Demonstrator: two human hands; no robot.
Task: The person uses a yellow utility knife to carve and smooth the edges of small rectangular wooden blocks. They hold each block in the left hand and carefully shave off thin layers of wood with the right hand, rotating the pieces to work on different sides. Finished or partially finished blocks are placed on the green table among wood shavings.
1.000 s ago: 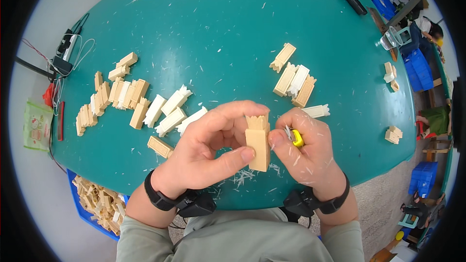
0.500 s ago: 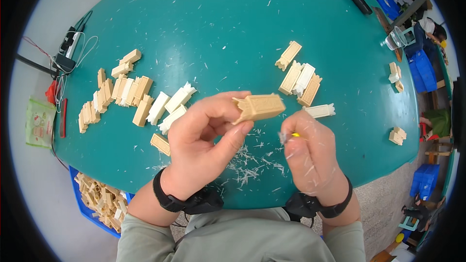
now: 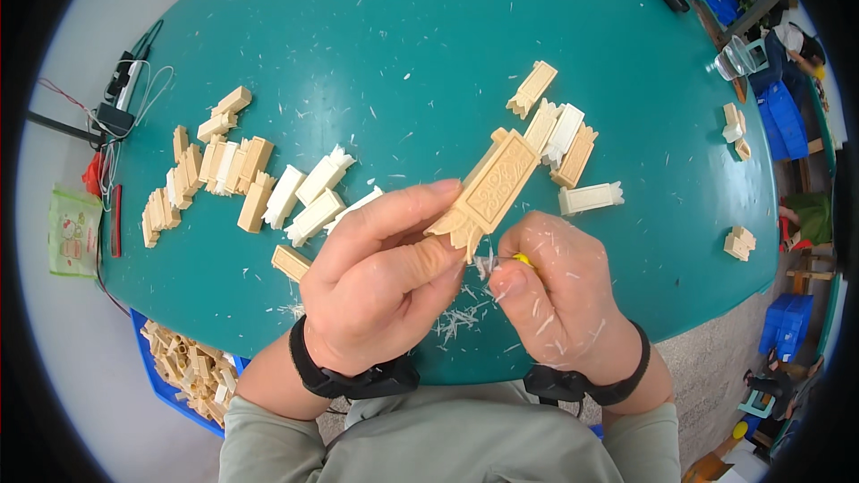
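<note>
My left hand (image 3: 380, 282) grips a tan rectangular plastic block (image 3: 490, 190) with a raised pattern on its face, tilted up to the right above the round teal table (image 3: 403, 54). My right hand (image 3: 555, 295) is closed on a small tool with a yellow handle (image 3: 522, 260), its tip touching the block's lower end. Pale shavings (image 3: 461, 317) lie on the table beneath both hands. Black bands circle both wrists.
Several tan and white blocks (image 3: 233, 179) lie in a row at the left, a smaller group (image 3: 559, 130) at the right, and stray ones (image 3: 738, 241) by the right rim. A blue bin of blocks (image 3: 183, 367) sits lower left. Cables (image 3: 121, 98) lie at the left edge.
My left hand has turned the block from upright to a slant pointing up and right. My right hand has brought the yellow tool against the block's lower end.
</note>
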